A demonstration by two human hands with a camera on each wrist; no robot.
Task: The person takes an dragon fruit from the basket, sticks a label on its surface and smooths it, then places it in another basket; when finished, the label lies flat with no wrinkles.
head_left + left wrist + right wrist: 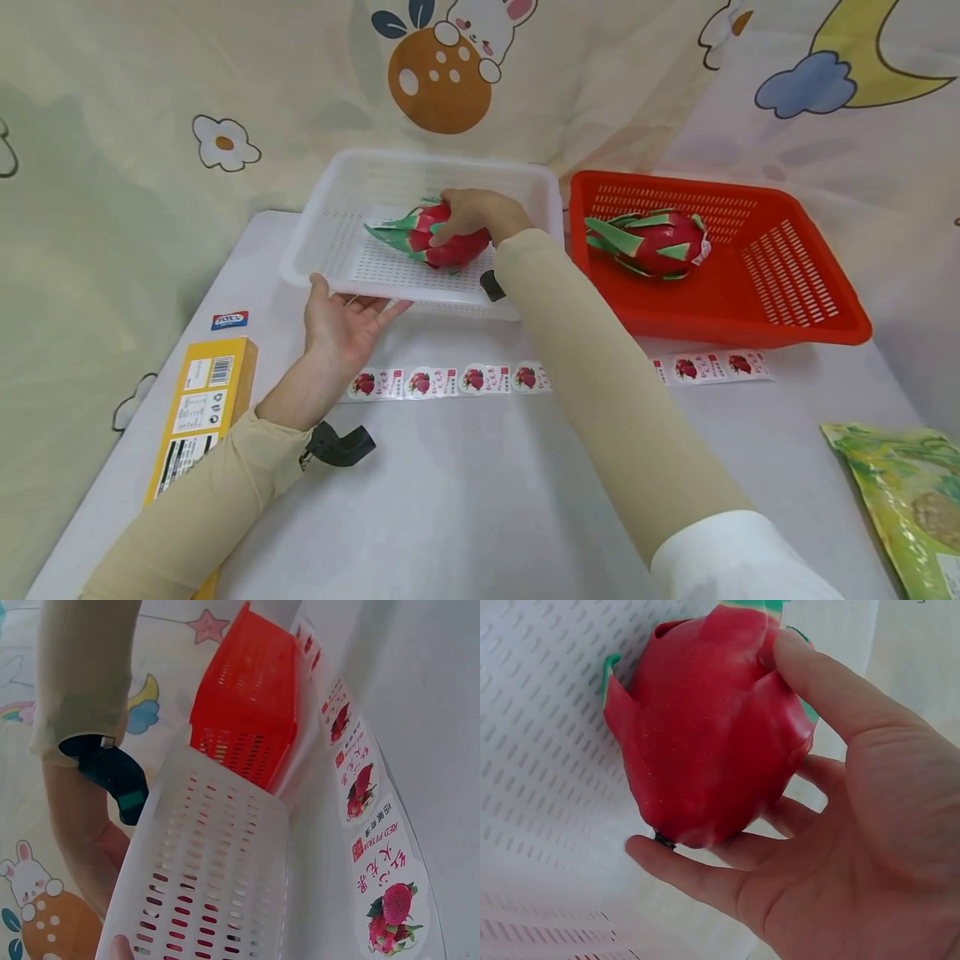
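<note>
A red dragon fruit (pixel 459 250) with green-tipped scales is inside the white perforated basket (pixel 450 295). My right hand (pixel 480 212) reaches in over the front rim and holds it, thumb on one side and fingers curled round the other. In the right wrist view the dragon fruit (pixel 705 727) shows a dark stem end near a fingertip of the right hand (pixel 862 817). My left hand (pixel 341 333) holds the basket's front left edge, its thumb at the rim and its fingers spread under it. The left wrist view shows only the thumb tip beside the white basket (pixel 217 847).
Right of the white basket stands a red basket (pixel 750 329) holding another dragon fruit (pixel 663 246). A strip of dragon fruit stickers (pixel 472 380) lies in front of both. A yellow box (pixel 198 408) and small red-blue packet (pixel 229 320) lie left, a green-yellow bag (pixel 911 492) right.
</note>
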